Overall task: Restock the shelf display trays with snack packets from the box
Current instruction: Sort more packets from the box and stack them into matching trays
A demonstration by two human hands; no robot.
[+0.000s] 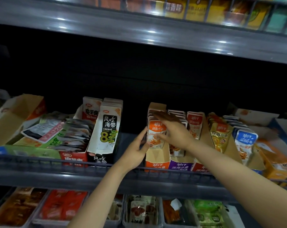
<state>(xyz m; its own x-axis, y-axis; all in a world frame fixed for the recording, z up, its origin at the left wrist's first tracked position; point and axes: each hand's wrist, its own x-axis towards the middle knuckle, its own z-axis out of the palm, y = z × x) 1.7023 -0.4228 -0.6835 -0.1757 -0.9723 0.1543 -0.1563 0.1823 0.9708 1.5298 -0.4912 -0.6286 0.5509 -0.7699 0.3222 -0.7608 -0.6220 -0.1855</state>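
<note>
An orange cardboard display tray (156,163) stands on the middle shelf and holds a row of upright orange-and-white snack packets (155,134). My left hand (136,150) presses with straight fingers against the left side of the tray and the front packet. My right hand (174,129) lies flat over the tops and fronts of the packets, fingers stretched toward the back of the row. Purple (180,166) and red (200,167) trays of similar packets stand just to the right.
A black-and-white kelp packet tray (106,129) and a red tray (73,157) stand to the left, beside loose packets in an open box (13,116). Yellow (220,134) and blue (244,140) packets fill trays at right. A wire rail (57,162) fronts the shelf; the shelf above hangs low.
</note>
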